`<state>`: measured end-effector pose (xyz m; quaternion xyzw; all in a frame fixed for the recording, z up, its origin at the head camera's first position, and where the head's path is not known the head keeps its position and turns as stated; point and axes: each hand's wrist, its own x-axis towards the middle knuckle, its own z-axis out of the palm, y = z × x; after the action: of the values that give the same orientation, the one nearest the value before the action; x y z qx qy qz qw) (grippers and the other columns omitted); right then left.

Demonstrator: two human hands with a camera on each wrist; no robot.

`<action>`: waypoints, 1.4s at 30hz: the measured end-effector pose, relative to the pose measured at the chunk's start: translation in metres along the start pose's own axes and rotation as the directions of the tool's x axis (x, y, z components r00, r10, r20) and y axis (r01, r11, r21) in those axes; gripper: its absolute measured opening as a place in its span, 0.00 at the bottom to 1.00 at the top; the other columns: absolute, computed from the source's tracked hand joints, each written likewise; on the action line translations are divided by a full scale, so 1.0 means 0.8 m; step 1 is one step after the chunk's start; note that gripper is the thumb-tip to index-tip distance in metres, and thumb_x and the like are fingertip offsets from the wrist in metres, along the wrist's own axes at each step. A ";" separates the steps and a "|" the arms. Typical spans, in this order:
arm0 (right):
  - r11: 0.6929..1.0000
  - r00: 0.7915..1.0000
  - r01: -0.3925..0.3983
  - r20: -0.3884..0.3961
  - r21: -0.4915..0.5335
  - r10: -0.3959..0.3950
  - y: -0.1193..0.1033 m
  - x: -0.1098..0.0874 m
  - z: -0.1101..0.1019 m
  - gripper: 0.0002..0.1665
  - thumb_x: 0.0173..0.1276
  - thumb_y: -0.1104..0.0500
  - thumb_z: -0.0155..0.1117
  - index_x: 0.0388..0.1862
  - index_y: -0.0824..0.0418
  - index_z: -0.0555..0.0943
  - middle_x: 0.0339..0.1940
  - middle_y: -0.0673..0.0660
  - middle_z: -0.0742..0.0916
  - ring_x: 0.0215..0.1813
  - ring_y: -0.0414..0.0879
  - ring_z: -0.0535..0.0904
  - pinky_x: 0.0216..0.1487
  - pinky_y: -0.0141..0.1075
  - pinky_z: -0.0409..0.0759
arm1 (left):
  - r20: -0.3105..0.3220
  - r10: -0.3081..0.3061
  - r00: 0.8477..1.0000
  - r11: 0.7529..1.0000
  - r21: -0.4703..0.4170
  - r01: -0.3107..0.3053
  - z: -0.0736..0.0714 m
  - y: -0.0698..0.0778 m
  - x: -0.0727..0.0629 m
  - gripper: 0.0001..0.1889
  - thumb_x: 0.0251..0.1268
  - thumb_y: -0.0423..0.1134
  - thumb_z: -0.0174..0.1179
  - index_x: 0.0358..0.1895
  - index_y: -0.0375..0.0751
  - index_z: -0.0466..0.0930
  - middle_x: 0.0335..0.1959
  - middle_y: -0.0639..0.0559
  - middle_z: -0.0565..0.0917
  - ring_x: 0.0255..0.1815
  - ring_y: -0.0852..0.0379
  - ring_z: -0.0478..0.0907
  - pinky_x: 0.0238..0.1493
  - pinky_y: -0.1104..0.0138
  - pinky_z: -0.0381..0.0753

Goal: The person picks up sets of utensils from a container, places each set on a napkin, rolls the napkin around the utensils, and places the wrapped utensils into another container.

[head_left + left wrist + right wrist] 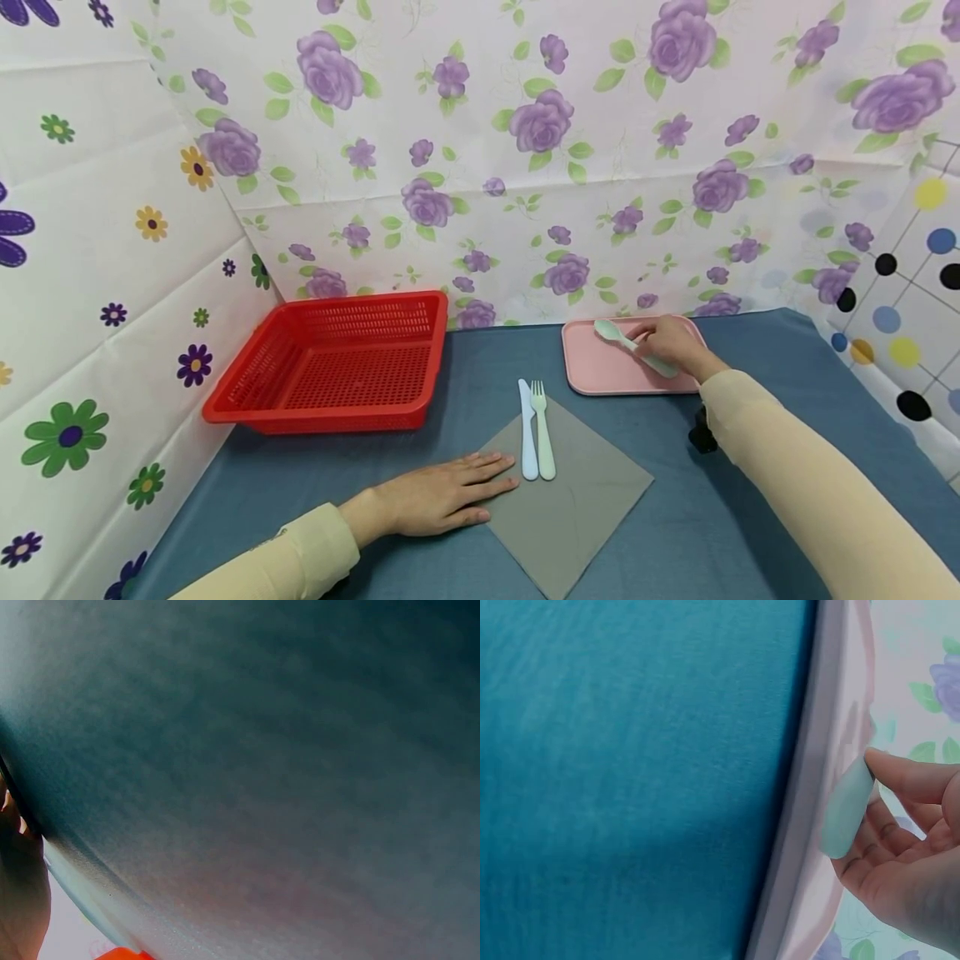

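Observation:
My right hand (670, 343) pinches the handle of a pale green spoon (611, 331) over the pink tray (592, 367) at the back right; the right wrist view shows thumb and fingers on the spoon's handle (847, 814). With its fingers stretched out, my left hand (442, 493) rests flat on the left corner of a grey cloth napkin (581, 508). On that napkin a light blue knife (528, 433) and a pale green fork (542, 433) lie side by side, just beyond the left fingertips. The left wrist view is mostly dark tablecloth.
A red plastic basket (322, 421) stands at the back left on the blue tablecloth (495, 354). Flowered sheets (480, 167) hang behind the table and at its left side. A dotted sheet (915, 308) borders the right side.

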<state>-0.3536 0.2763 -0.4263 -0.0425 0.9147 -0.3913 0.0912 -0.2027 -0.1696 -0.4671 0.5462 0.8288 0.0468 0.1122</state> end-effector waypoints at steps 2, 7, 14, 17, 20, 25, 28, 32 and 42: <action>0.999 0.999 -0.031 -0.009 0.028 0.031 -0.001 -0.001 -0.004 0.23 0.72 0.67 0.61 0.65 0.72 0.80 0.65 0.75 0.78 0.59 0.65 0.78 0.53 0.48 0.81 | 0.000 0.000 1.000 1.000 -0.001 0.000 0.000 0.000 0.000 0.31 0.88 0.58 0.35 0.86 0.60 0.44 0.87 0.58 0.44 0.86 0.57 0.41 0.82 0.56 0.53; 0.984 0.996 -0.089 0.016 0.157 0.088 -0.006 -0.001 -0.013 0.27 0.73 0.67 0.60 0.70 0.73 0.76 0.66 0.74 0.77 0.55 0.61 0.80 0.49 0.46 0.84 | -0.001 -0.002 1.000 1.000 0.003 0.002 0.000 0.001 0.000 0.31 0.88 0.58 0.35 0.86 0.60 0.45 0.87 0.58 0.45 0.86 0.57 0.41 0.82 0.56 0.53; 0.949 0.992 -0.121 0.065 0.292 0.107 -0.013 -0.005 -0.024 0.31 0.75 0.64 0.64 0.73 0.72 0.72 0.60 0.68 0.81 0.49 0.52 0.82 0.49 0.45 0.87 | -0.003 0.001 1.000 1.000 0.013 -0.001 -0.001 0.000 0.000 0.31 0.88 0.58 0.36 0.86 0.61 0.45 0.87 0.58 0.45 0.86 0.57 0.42 0.82 0.56 0.54; 0.939 0.992 -0.125 0.066 0.321 0.110 -0.016 -0.007 -0.025 0.31 0.74 0.65 0.65 0.72 0.73 0.72 0.50 0.61 0.85 0.44 0.49 0.84 0.46 0.44 0.88 | -0.010 0.004 1.000 1.000 0.010 -0.004 -0.001 0.000 0.001 0.31 0.88 0.57 0.36 0.86 0.60 0.45 0.87 0.57 0.45 0.86 0.56 0.42 0.81 0.55 0.55; 0.933 0.992 -0.119 0.076 0.339 0.099 -0.019 -0.009 -0.023 0.31 0.73 0.65 0.66 0.72 0.73 0.72 0.45 0.56 0.87 0.42 0.48 0.85 0.45 0.44 0.88 | -0.012 0.003 1.000 1.000 -0.002 -0.003 -0.001 0.000 0.001 0.31 0.88 0.57 0.37 0.86 0.60 0.46 0.87 0.57 0.46 0.86 0.56 0.42 0.81 0.55 0.55; 0.929 0.993 -0.098 0.096 0.357 0.068 -0.025 -0.014 -0.019 0.32 0.73 0.64 0.67 0.72 0.74 0.71 0.46 0.58 0.87 0.42 0.48 0.86 0.46 0.45 0.89 | -0.012 0.004 1.000 1.000 -0.001 -0.004 0.000 0.000 0.001 0.31 0.88 0.57 0.37 0.86 0.59 0.47 0.87 0.56 0.46 0.86 0.56 0.42 0.81 0.55 0.55; 0.929 0.993 -0.092 0.102 0.360 0.059 -0.028 -0.018 -0.017 0.32 0.73 0.64 0.67 0.72 0.75 0.71 0.49 0.61 0.86 0.43 0.49 0.87 0.47 0.46 0.89 | -0.013 0.004 1.000 1.000 0.000 -0.004 0.001 0.000 0.001 0.31 0.88 0.57 0.36 0.86 0.60 0.46 0.87 0.57 0.46 0.86 0.56 0.42 0.81 0.55 0.55; 0.929 0.992 -0.097 0.110 0.357 0.061 -0.032 -0.025 -0.015 0.32 0.74 0.63 0.67 0.72 0.74 0.70 0.50 0.61 0.86 0.44 0.49 0.87 0.48 0.47 0.89 | -0.013 0.002 1.000 1.000 0.001 -0.002 0.002 -0.001 0.001 0.31 0.88 0.58 0.36 0.86 0.61 0.46 0.87 0.57 0.45 0.86 0.57 0.42 0.81 0.55 0.55; 0.903 0.987 -0.105 0.151 0.416 0.045 -0.043 -0.045 -0.001 0.33 0.74 0.62 0.67 0.72 0.73 0.69 0.49 0.59 0.86 0.45 0.49 0.87 0.50 0.49 0.88 | -0.009 0.002 1.000 1.000 -0.002 -0.002 0.001 -0.001 0.000 0.31 0.88 0.58 0.35 0.86 0.61 0.45 0.87 0.58 0.45 0.86 0.57 0.41 0.82 0.55 0.54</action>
<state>-0.3180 0.2583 -0.3963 -0.0136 0.8006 -0.5726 0.1762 -0.2032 -0.1700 -0.4684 0.5466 0.8287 0.0502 0.1092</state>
